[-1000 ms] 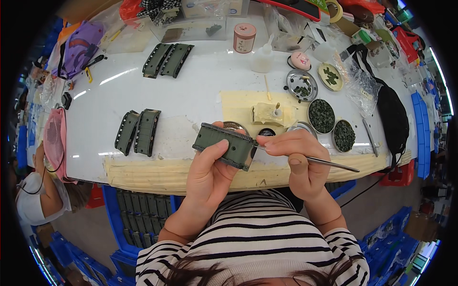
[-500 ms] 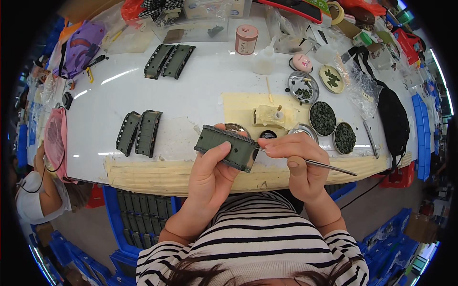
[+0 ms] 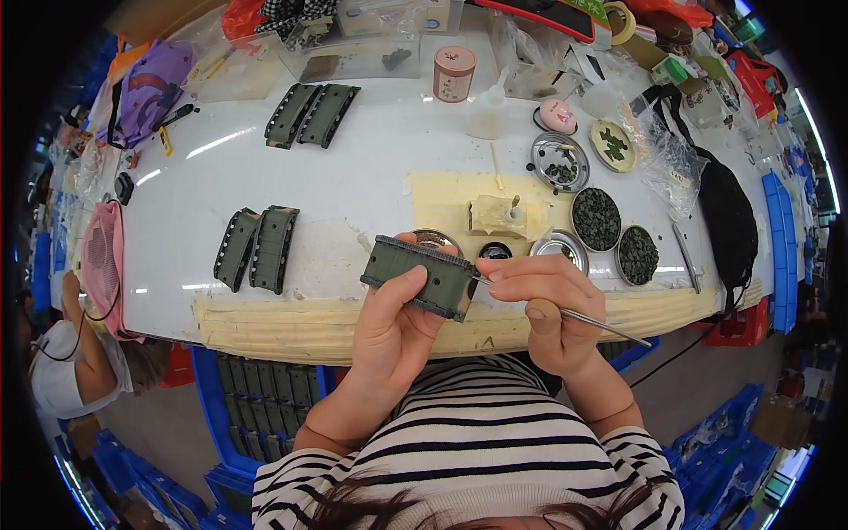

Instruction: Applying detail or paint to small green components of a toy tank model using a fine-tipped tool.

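My left hand (image 3: 389,322) is closed around a dark green rectangular moulded plastic part (image 3: 415,272), tilted above the table's front edge. Ridged strips run along the part's long edges, and small round holes show in its face. In my right hand (image 3: 558,309) is a slim metal rod-like tool (image 3: 609,326), pinched between thumb and fingers. Its tip meets the part's right end, where my fingertips hide the exact contact. Just behind the hands are a small dark pot (image 3: 495,251) and a round metal dish (image 3: 560,246).
Similar green parts lie in pairs at the left (image 3: 274,249) and far left (image 3: 329,116). Two round tins of small dark green pieces (image 3: 597,219) (image 3: 638,256) stand right, near tweezers (image 3: 686,258). A tape-covered block (image 3: 495,215) sits mid-table. A blue crate (image 3: 212,402) is below.
The right hand and its tool have shifted slightly left, and the tool's back end sits lower. The left hand keeps the part almost still.
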Motion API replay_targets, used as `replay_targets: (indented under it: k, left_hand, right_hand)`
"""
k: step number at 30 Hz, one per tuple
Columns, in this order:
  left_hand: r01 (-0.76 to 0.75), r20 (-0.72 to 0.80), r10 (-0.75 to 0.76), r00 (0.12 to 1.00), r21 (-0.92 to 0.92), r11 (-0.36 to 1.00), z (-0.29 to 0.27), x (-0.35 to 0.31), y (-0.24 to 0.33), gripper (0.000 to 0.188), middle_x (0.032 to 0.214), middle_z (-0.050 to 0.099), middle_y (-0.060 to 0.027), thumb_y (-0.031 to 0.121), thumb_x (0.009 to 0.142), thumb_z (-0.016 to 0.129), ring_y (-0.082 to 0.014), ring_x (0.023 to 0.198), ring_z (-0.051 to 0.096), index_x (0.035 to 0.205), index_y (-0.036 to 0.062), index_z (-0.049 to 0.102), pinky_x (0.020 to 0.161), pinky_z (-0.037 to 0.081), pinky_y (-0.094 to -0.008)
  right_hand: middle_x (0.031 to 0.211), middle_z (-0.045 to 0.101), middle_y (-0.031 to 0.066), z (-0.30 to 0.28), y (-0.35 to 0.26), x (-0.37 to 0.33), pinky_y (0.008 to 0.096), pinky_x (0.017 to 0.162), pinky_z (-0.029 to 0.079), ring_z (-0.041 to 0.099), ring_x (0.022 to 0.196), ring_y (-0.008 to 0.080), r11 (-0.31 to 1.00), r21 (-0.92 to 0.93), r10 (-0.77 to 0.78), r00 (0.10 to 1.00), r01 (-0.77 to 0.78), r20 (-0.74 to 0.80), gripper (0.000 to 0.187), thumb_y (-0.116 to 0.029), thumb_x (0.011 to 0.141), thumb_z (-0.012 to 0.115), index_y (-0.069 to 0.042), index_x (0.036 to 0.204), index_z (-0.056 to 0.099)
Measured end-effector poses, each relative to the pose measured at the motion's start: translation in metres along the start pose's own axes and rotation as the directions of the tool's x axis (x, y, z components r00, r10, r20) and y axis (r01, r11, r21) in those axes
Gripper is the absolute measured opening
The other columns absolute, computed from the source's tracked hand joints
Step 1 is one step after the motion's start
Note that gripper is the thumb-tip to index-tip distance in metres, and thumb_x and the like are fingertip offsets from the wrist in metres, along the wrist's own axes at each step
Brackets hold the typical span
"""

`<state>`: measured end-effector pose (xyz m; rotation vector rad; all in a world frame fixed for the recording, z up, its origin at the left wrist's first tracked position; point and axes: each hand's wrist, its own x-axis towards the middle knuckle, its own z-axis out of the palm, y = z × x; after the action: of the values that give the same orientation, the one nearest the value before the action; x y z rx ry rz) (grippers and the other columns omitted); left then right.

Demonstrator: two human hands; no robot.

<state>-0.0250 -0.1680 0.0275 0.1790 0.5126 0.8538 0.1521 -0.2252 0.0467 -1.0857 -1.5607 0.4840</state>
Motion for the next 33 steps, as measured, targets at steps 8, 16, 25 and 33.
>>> replay_targets:
  k: [8,16,25,33]
  left_hand:
    - [0.036,0.032,-0.035,0.999,-0.054,0.998,-0.0017,-0.0007,-0.0002,0.036,0.118,0.058,-0.0154,0.005,0.090,0.054,-0.0227,0.109,0.059,0.125,0.0119,0.044,0.092,0.052,-0.0368]
    - [0.045,0.089,-0.039,0.995,-0.058,0.997,-0.0034,0.0024,0.0001,0.038,0.118,0.058,-0.0162,0.005,0.090,0.053,-0.0229,0.108,0.060,0.126,0.0115,0.043,0.091,0.052,-0.0369]
    - [0.026,0.100,-0.021,0.995,-0.054,0.998,-0.0055,0.0034,-0.0016,0.039,0.116,0.059,-0.0174,0.004,0.090,0.052,-0.0231,0.107,0.060,0.127,0.0106,0.042,0.090,0.053,-0.0357]
    - [0.005,0.111,0.000,0.994,-0.052,0.999,-0.0068,0.0036,-0.0031,0.041,0.117,0.059,-0.0172,0.004,0.089,0.052,-0.0240,0.107,0.060,0.128,0.0109,0.040,0.090,0.053,-0.0362]
  right_hand:
    - [0.101,0.066,0.0171,0.0001,-0.0022,-0.0015,0.0315,0.074,0.056,0.067,0.090,0.0259,0.995,-0.055,-0.082,0.996,0.084,0.021,0.016,-0.003,0.085,0.061,0.001,0.100,0.066]
    - [0.103,0.065,0.0177,-0.0023,-0.0053,-0.0029,0.0328,0.075,0.056,0.067,0.092,0.0280,0.992,-0.053,-0.110,0.993,0.111,0.030,0.021,-0.004,0.083,0.062,0.001,0.103,0.065]
    - [0.104,0.065,0.0167,-0.0021,-0.0022,-0.0061,0.0319,0.074,0.056,0.067,0.091,0.0269,0.992,-0.043,-0.116,0.993,0.117,0.025,0.023,-0.015,0.086,0.065,0.000,0.104,0.065]
    - [0.101,0.065,0.0176,-0.0012,-0.0019,-0.0057,0.0325,0.073,0.056,0.067,0.090,0.0279,0.985,-0.077,-0.154,0.988,0.156,0.025,0.020,-0.011,0.085,0.065,0.001,0.101,0.066]
